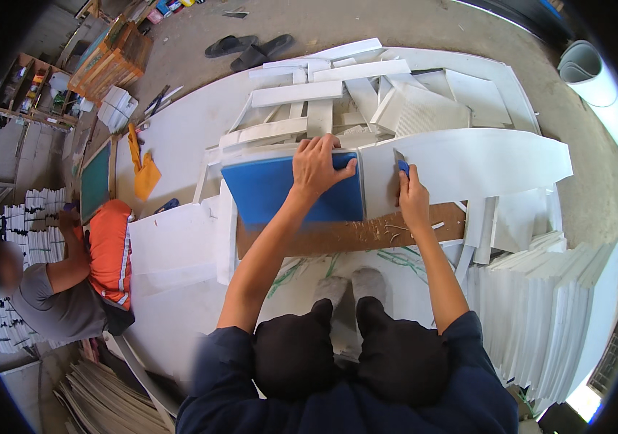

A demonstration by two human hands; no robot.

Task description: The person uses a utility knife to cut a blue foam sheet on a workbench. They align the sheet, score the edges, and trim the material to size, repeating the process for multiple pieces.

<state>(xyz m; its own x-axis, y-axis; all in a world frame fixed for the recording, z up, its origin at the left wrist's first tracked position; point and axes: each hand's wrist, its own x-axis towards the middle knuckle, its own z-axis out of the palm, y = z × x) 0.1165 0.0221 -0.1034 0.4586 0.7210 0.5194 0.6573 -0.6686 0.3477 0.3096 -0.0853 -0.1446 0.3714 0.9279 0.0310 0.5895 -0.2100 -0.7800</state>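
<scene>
My left hand (314,168) grips the far edge of a blue rectangular panel (262,189), its fingers curled over that edge and its thumb along the blue face. Just to the right, my right hand (412,197) is closed around a utility knife (401,163) with a blue handle, blade pointing away from me. Under the knife lies a long white corrugated plastic sheet (475,165), stretching to the right from beside the panel. Both rest over a worn brown board (424,230), which shows along the near side with thin white shavings on it.
White offcuts (298,92) are heaped beyond the panel. A tall stack of white sheets (540,311) stands at right, near a rolled sheet (592,87). At left sits another person (63,296) by an orange bundle (110,246). Dark slippers (251,50) lie far off.
</scene>
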